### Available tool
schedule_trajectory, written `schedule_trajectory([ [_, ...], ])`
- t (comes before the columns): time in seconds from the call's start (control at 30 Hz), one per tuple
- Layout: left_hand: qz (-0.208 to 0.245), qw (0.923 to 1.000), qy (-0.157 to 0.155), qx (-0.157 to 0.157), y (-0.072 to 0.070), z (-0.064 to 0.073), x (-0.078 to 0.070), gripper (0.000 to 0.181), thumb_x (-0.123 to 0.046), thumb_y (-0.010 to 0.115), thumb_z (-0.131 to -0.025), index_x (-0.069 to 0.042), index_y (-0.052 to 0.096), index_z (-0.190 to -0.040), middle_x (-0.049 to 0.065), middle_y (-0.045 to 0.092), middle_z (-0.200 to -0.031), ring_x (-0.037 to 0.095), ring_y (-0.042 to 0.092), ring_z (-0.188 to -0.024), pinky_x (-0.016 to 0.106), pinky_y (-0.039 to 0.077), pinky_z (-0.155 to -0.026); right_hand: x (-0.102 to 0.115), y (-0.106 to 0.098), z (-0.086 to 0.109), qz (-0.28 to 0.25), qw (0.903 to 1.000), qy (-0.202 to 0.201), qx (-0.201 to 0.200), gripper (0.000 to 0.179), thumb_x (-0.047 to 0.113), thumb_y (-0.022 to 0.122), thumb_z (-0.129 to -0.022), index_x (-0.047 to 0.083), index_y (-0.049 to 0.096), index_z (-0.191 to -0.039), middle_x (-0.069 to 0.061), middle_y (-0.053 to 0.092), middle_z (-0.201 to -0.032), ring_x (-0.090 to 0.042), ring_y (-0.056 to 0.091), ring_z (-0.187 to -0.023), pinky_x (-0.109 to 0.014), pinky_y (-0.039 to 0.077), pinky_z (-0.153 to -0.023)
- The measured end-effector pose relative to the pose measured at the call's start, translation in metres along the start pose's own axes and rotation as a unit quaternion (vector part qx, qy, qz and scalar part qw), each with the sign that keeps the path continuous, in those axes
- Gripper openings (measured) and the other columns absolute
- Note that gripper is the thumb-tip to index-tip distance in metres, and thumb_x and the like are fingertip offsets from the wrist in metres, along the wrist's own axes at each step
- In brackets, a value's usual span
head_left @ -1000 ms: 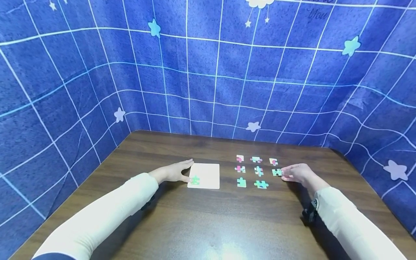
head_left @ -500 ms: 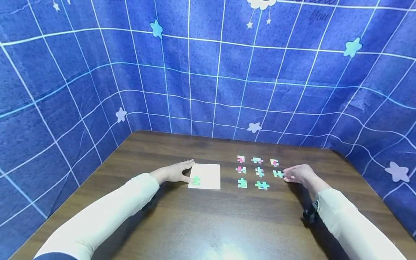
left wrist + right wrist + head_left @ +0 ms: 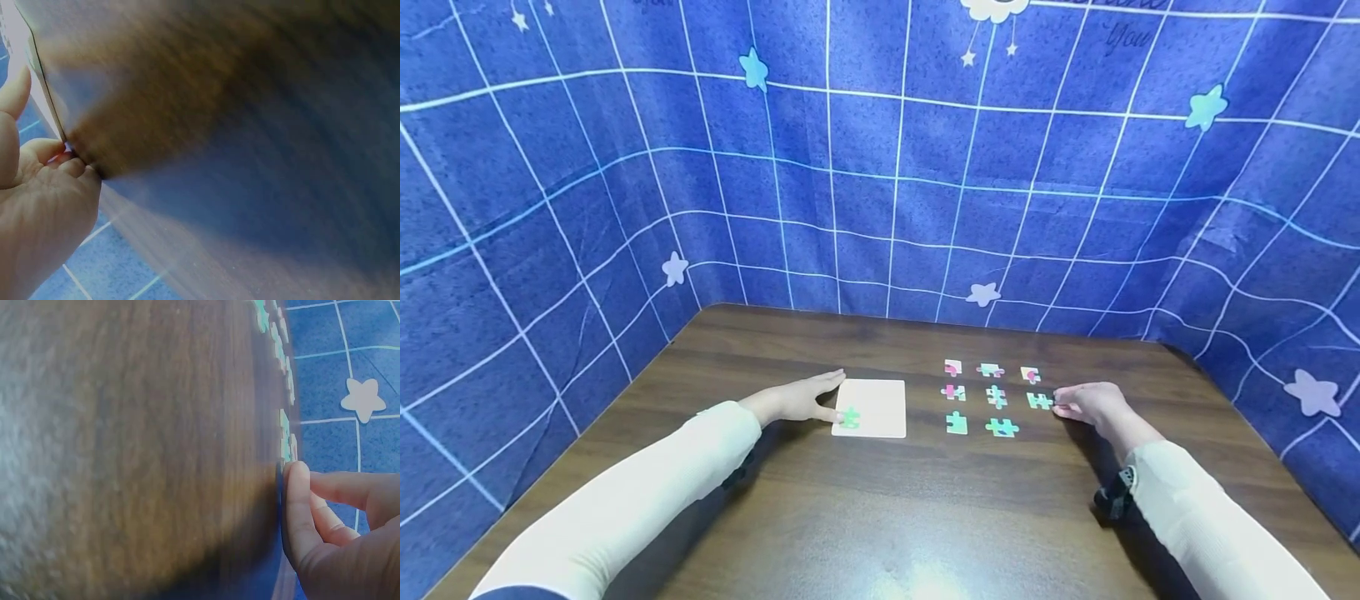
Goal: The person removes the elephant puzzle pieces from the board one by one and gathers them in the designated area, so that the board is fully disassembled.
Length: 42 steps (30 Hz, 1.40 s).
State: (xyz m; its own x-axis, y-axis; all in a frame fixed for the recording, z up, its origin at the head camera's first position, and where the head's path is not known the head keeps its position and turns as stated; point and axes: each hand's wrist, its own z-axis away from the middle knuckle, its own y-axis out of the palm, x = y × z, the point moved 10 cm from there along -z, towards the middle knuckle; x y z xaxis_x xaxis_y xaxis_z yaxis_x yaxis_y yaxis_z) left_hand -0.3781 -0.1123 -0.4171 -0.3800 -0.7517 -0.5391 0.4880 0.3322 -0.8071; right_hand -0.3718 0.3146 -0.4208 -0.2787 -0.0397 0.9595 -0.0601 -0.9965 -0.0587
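Note:
A flat, pale square puzzle board (image 3: 883, 408) lies on the wooden table in the head view. A green jigsaw piece (image 3: 851, 418) sits at its near left corner. My left hand (image 3: 797, 398) rests at the board's left side, thumb by the green piece and fingers spread toward the far left corner. At the right, my right hand (image 3: 1093, 404) has its fingertips at the right end of a green jigsaw piece (image 3: 1040, 401), which lies flat. In the right wrist view the thumb (image 3: 299, 494) reaches that piece's edge; whether it touches is unclear.
Several other jigsaw pieces (image 3: 996, 396) lie apart in rows between the board and my right hand. The brown table (image 3: 850, 508) ends at a blue curtain (image 3: 865, 192) with a white grid and stars, behind and at both sides.
My right fingertips have drawn slightly right relative to the green piece beside them. The left hand and the board keep their places; the head view shifts a little.

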Motion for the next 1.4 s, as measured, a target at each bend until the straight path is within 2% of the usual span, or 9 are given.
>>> schedule_trajectory([
  [0.1,0.015,0.9999,-0.004,0.005,0.0,0.001,0.003,0.093,-0.039,0.066,-0.091,-0.001,0.01,-0.154,0.017,0.004,-0.163,0.037,0.003,-0.15,0.054,0.009,-0.121,0.0,0.001,0.001,-0.017,0.9998,0.005,0.001,0.023,-0.015,0.053,-0.085,-0.021,0.057,-0.107,-0.001,0.066,-0.072,-0.009,0.067,-0.062,-0.022,0.059,-0.068],
  [0.3,0.03,0.9995,-0.009,0.01,0.0,0.002,0.005,0.1,-0.035,0.074,-0.085,-0.003,0.011,-0.155,0.014,0.005,-0.164,0.035,0.004,-0.15,0.053,0.008,-0.121,0.003,0.01,0.004,-0.033,0.9992,0.003,0.021,0.034,-0.011,0.053,-0.089,-0.025,0.05,-0.12,0.0,0.068,-0.076,-0.01,0.068,-0.066,-0.022,0.059,-0.071],
  [0.67,0.016,0.9997,-0.012,0.012,0.001,0.003,0.001,0.098,-0.032,0.075,-0.084,-0.003,0.013,-0.155,0.014,0.006,-0.164,0.036,0.005,-0.15,0.053,0.01,-0.121,0.017,0.04,0.004,-0.062,0.9968,-0.013,0.049,0.029,-0.011,0.051,-0.092,-0.022,0.051,-0.118,-0.003,0.068,-0.073,-0.01,0.069,-0.069,-0.021,0.059,-0.073],
  [0.83,0.008,0.9999,-0.01,0.009,0.0,0.003,0.002,0.098,-0.035,0.074,-0.084,-0.003,0.014,-0.155,0.014,0.007,-0.164,0.035,0.006,-0.15,0.053,0.011,-0.121,0.025,0.062,0.003,-0.068,0.9958,-0.02,0.058,0.037,-0.009,0.052,-0.091,-0.024,0.047,-0.124,-0.002,0.068,-0.075,-0.01,0.069,-0.071,-0.022,0.059,-0.076],
  [0.93,0.006,0.9999,-0.006,0.006,0.0,0.003,0.003,0.097,-0.034,0.074,-0.084,-0.002,0.015,-0.154,0.015,0.008,-0.163,0.037,0.007,-0.15,0.054,0.011,-0.121,0.03,0.078,0.003,-0.068,0.9955,-0.026,0.061,0.037,-0.008,0.054,-0.091,-0.023,0.048,-0.124,-0.003,0.069,-0.075,-0.009,0.069,-0.07,-0.022,0.059,-0.075],
  [1.2,0.006,0.9999,-0.008,0.01,0.001,0.006,0.004,0.097,-0.035,0.073,-0.085,-0.002,0.014,-0.154,0.016,0.007,-0.163,0.037,0.006,-0.15,0.054,0.01,-0.121,0.037,0.126,0.005,-0.064,0.9922,-0.037,0.101,0.04,-0.007,0.051,-0.093,-0.024,0.044,-0.129,-0.003,0.069,-0.078,-0.01,0.069,-0.073,-0.023,0.059,-0.076],
  [1.4,0.0,1.0,-0.001,0.006,0.0,0.005,-0.002,0.098,-0.036,0.072,-0.086,0.001,0.012,-0.154,0.018,0.006,-0.163,0.038,0.005,-0.149,0.054,0.01,-0.12,0.039,0.15,0.008,-0.064,0.9898,-0.037,0.122,0.043,-0.007,0.048,-0.094,-0.024,0.039,-0.133,-0.003,0.069,-0.077,-0.009,0.069,-0.072,-0.023,0.058,-0.078],
])
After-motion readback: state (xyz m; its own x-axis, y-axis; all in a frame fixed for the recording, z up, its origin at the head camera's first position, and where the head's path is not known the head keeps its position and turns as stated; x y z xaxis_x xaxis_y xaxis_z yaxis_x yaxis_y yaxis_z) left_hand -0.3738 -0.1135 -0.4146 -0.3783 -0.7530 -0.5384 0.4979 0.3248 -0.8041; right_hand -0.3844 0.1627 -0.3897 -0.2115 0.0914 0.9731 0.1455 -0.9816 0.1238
